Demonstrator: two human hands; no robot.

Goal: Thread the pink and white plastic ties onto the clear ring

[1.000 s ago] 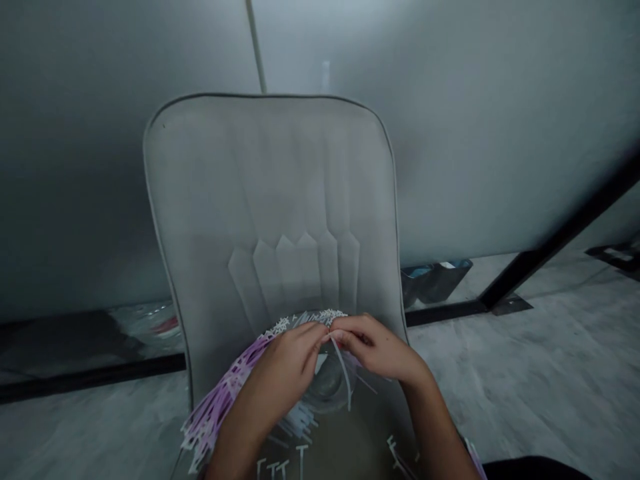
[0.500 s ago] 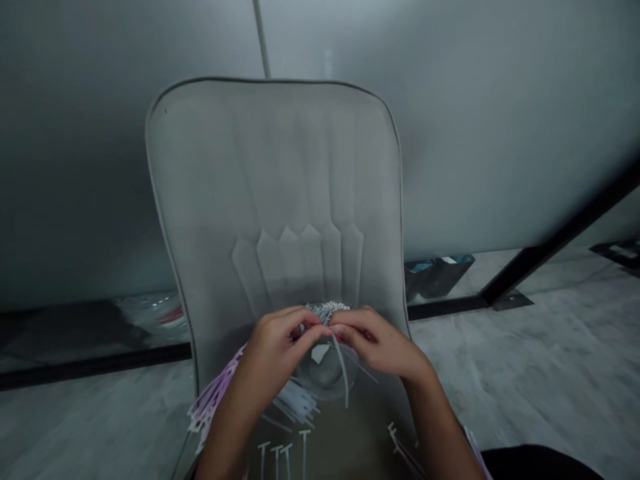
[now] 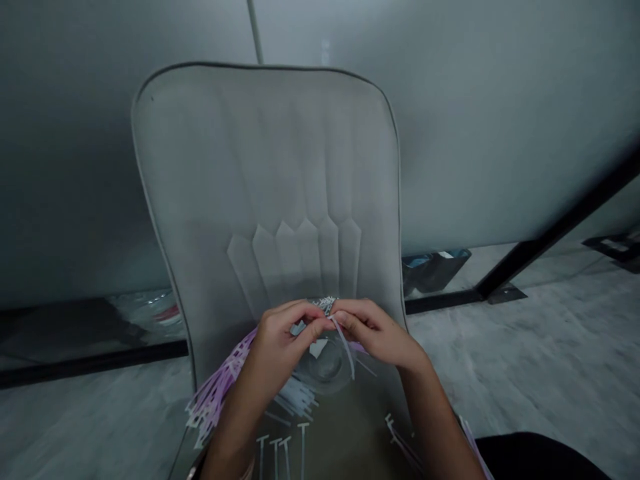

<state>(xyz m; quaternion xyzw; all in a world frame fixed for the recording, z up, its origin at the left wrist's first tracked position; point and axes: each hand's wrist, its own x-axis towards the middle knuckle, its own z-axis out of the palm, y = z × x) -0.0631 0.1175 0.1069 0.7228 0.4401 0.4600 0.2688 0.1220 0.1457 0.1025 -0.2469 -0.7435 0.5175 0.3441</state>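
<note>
My left hand (image 3: 287, 333) and my right hand (image 3: 377, 332) meet above the chair seat, fingertips pinched together. Between them is one end of a thin, flexible white strip (image 3: 347, 353); the rest hangs down from my right thumb. Just below sits a clear round container (image 3: 325, 381) with a white scrap (image 3: 317, 348) at it. Small white pieces (image 3: 326, 304) show behind my fingers. Beside my left forearm lies a bundle of purple strips (image 3: 227, 375), with a bundle of pale strips (image 3: 296, 399) nearer the container. The pinched end itself is mostly covered by my fingers.
Several T-ended white sticks (image 3: 303, 440) lie on the front of the seat, and a few more (image 3: 394, 432) lie by my right forearm. A grey padded chair back (image 3: 280, 160) rises ahead. Behind it stand a frosted panel (image 3: 480, 133) and a dark metal frame (image 3: 520, 267).
The strip's hanging end has swung up and to the right, and now looks more curved. Both hands keep their pinch. The whole view has shifted slightly.
</note>
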